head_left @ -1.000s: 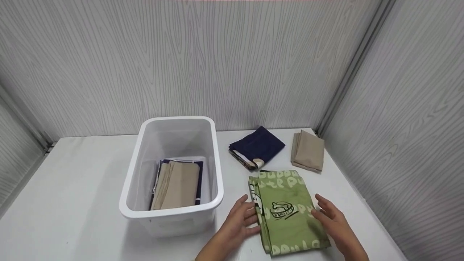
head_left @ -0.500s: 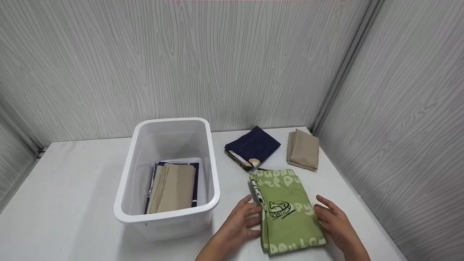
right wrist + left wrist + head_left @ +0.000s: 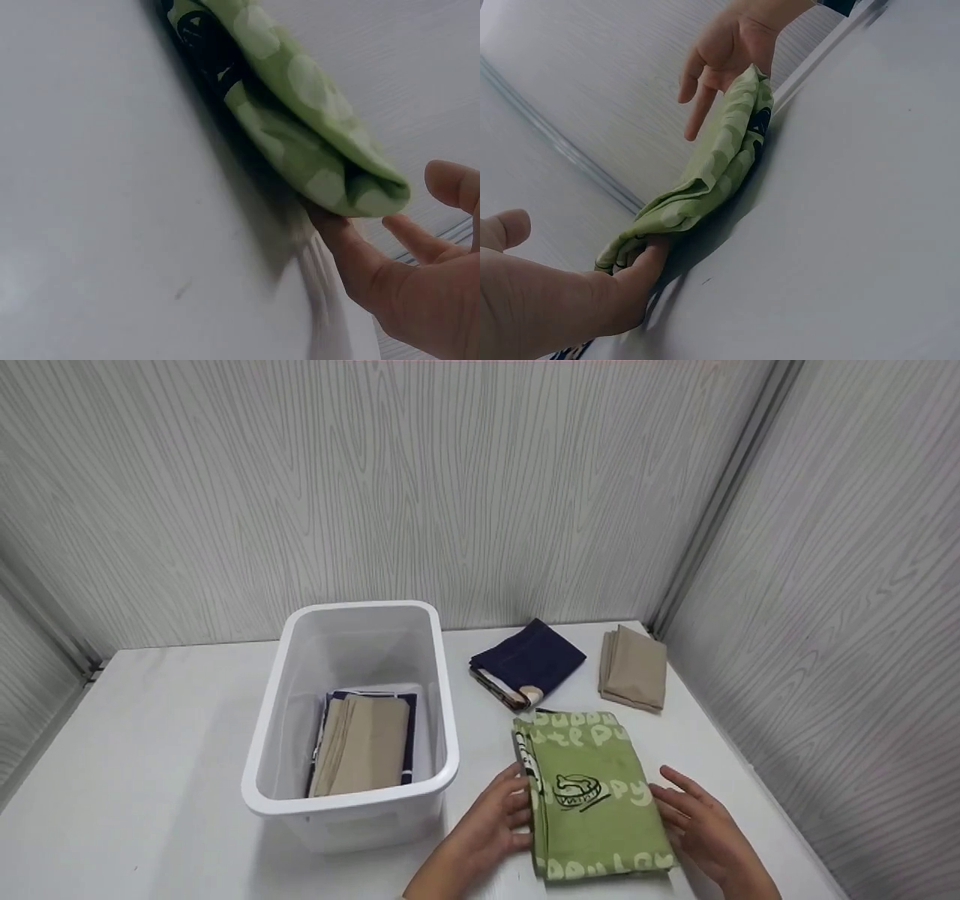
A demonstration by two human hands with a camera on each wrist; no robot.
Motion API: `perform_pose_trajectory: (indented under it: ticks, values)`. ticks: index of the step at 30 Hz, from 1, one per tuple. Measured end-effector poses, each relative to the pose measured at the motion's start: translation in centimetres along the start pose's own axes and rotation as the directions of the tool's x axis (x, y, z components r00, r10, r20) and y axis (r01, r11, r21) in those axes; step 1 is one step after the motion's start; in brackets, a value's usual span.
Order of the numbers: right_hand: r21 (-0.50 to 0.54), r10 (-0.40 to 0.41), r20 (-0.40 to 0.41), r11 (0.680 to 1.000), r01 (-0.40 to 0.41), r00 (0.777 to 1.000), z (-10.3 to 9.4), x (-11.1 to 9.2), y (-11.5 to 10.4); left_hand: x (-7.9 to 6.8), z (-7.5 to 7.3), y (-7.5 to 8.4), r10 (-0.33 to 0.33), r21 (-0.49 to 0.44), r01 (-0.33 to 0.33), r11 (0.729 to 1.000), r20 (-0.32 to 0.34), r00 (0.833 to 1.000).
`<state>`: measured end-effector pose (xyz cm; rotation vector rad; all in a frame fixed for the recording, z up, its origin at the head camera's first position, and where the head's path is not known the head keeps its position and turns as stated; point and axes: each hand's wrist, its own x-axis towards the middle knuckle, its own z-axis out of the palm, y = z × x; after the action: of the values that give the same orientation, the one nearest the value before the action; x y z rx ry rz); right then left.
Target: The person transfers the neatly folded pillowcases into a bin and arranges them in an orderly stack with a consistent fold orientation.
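A folded green cloth (image 3: 600,802), printed with pale lettering and a black drawing, lies at the front right of the table. At its left edge is my left hand (image 3: 491,817), its fingertips tucked beneath the fold and the thumb (image 3: 510,227) standing away from the fabric. On the opposite side, my right hand (image 3: 709,832) has its fingers against and partly under the right edge, thumb apart. In the right wrist view the cloth (image 3: 300,97) is raised a little above the tabletop near that hand (image 3: 427,300). The fingertips under the cloth are hidden.
A white plastic bin (image 3: 259,735) stands to the left, with a folded beige cloth (image 3: 371,742) on a navy one inside. Behind the green cloth lie a folded navy cloth (image 3: 532,656) and a small beige cloth (image 3: 637,667). Walls close in the back and right.
My fingers have slid further under both side edges of the green cloth, which has shifted slightly. The bin and other cloths stay in place; the head view has swayed a little.
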<state>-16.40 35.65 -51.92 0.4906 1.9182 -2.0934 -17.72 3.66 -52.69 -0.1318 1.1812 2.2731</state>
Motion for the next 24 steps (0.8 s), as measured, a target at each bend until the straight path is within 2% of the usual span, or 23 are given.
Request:
perform_pose_trajectory:
  ticks: [6, 14, 19, 24]
  values:
    - [0.010, 0.022, 0.046, 1.000, -0.022, 0.999, -0.3, 0.0, 0.1, 0.2, -0.1, 0.1, 0.002, -0.029, -0.001, 1.000, 0.043, 0.999]
    - [-0.033, 0.013, 0.135, 0.999, -0.008, 0.991, -0.1, 0.4, -0.1, 0.4, -0.4, 0.1, 0.002, -0.028, 0.000, 1.000, 0.063, 0.998]
    - [-0.084, -0.008, 0.202, 0.996, 0.026, 0.979, 0.0, 1.0, -0.2, 0.9, -0.8, 0.3, 0.000, 0.003, -0.001, 1.000, 0.074, 0.997]
    - [-0.122, -0.022, 0.278, 0.991, 0.058, 0.960, 0.0, 1.4, -0.3, 1.3, -1.1, 0.4, 0.028, 0.062, -0.033, 0.998, 0.078, 0.997]
